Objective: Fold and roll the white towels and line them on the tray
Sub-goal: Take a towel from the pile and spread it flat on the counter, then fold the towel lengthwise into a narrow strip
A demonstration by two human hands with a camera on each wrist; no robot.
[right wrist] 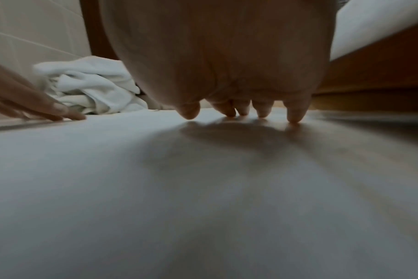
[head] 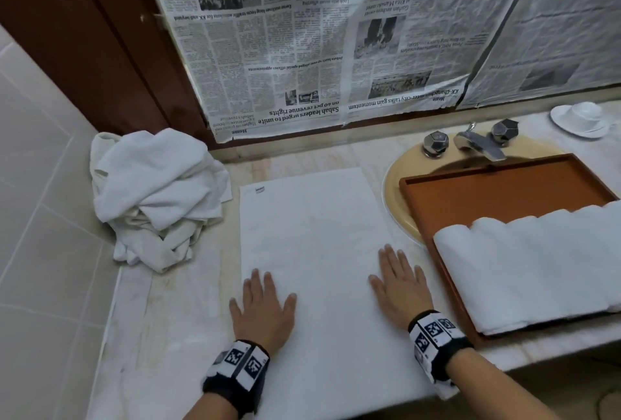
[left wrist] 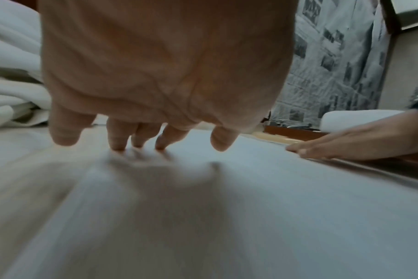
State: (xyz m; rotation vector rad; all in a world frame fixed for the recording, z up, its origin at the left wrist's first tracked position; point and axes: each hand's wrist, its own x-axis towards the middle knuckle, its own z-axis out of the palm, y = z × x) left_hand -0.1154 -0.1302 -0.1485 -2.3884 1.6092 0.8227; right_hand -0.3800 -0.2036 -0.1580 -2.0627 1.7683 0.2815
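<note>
A white towel (head: 316,238) lies spread flat on the marble counter, running from the near edge toward the wall. My left hand (head: 260,302) presses flat on its left side with fingers straight and spread. My right hand (head: 398,282) lies flat on its right side the same way. In the left wrist view the left fingertips (left wrist: 118,145) touch the cloth (left wrist: 251,207); the right wrist view shows the right fingertips (right wrist: 294,119) on it too. A brown tray (head: 504,191) on the right holds several rolled white towels (head: 537,265) in a row.
A crumpled heap of white towels (head: 154,191) sits at the back left of the counter. The tray rests over a beige sink (head: 393,184) with a metal tap (head: 480,144). A white cup and saucer (head: 581,117) stand far right. Newspaper (head: 302,33) covers the wall behind.
</note>
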